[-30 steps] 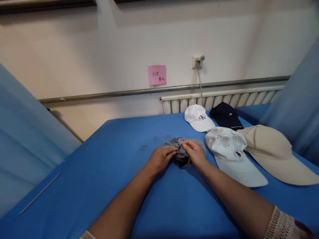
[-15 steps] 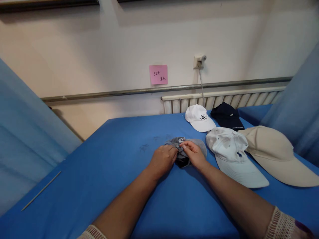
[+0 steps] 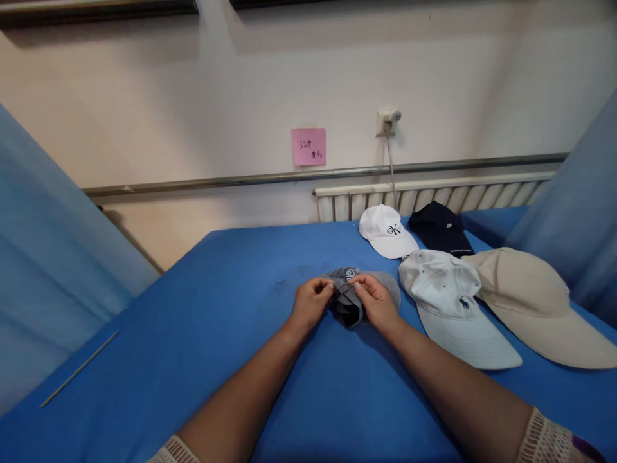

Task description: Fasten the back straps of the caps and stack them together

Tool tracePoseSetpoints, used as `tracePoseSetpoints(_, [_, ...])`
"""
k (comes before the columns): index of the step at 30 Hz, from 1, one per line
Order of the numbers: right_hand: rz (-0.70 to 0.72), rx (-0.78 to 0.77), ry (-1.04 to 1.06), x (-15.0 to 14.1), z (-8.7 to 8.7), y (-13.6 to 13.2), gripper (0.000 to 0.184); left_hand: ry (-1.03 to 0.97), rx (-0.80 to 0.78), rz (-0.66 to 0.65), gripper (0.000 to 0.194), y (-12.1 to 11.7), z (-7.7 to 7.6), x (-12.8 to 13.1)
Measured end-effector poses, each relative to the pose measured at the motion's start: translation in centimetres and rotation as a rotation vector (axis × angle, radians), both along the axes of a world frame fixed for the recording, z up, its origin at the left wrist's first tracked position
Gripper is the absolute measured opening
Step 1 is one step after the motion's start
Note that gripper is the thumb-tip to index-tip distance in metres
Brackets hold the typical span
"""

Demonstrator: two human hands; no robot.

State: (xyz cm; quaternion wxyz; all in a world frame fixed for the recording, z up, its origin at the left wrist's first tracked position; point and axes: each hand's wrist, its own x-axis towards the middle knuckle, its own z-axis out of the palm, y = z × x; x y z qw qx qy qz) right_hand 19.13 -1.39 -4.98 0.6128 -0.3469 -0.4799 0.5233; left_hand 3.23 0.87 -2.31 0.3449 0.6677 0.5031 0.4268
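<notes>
A grey cap [image 3: 344, 302] lies on a blue-covered table [image 3: 231, 386], its far edge partly hidden by the left hand [image 3: 311, 303] and right hand [image 3: 377, 301], both pinching its fabric between nearly closed fingertips. Right of it sit four caps [image 3: 441, 289]; behind it, a radiator [image 3: 357, 202] lines the wall [image 3: 231, 96].

Left hand [image 3: 308, 306] and right hand [image 3: 378, 302] pinch close together, forearms [image 3: 446, 386] angled inward

Flat blue cloth surface [image 3: 193, 334] lies open leftward. Rightward, a pale, curved-brim fabric cap [image 3: 446, 289] blocks low passage.
</notes>
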Motion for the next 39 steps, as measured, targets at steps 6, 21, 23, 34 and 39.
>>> tracePoseSetpoints(6, [0.005, -0.016, -0.021, 0.3, -0.3, 0.4, 0.026, 0.39, 0.329, -0.245, 0.03, -1.0, 1.3, -0.9])
tracePoseSetpoints(21, [0.006, -0.023, -0.016, 0.3, -0.2, 0.3, 0.028, 0.29, 0.217, -0.249, 0.013, -0.5, 1.4, -0.9])
tracePoseSetpoints(23, [0.029, -0.025, -0.015, 0.2, -0.2, 0.3, 0.028, 0.421, 0.346, -0.221, 0.013, -1.0, 1.6, -0.9])
tracePoseSetpoints(34, [0.161, -0.05, -0.055, -0.8, 1.0, -0.7, 0.029, 0.393, 0.246, 0.233, 0.014, 1.5, 0.3, -2.5])
tracePoseSetpoints(39, [0.177, -0.052, -0.056, -1.0, 1.0, -0.8, 0.028, 0.274, 0.124, 0.264, 0.014, 2.3, -0.5, -2.4])
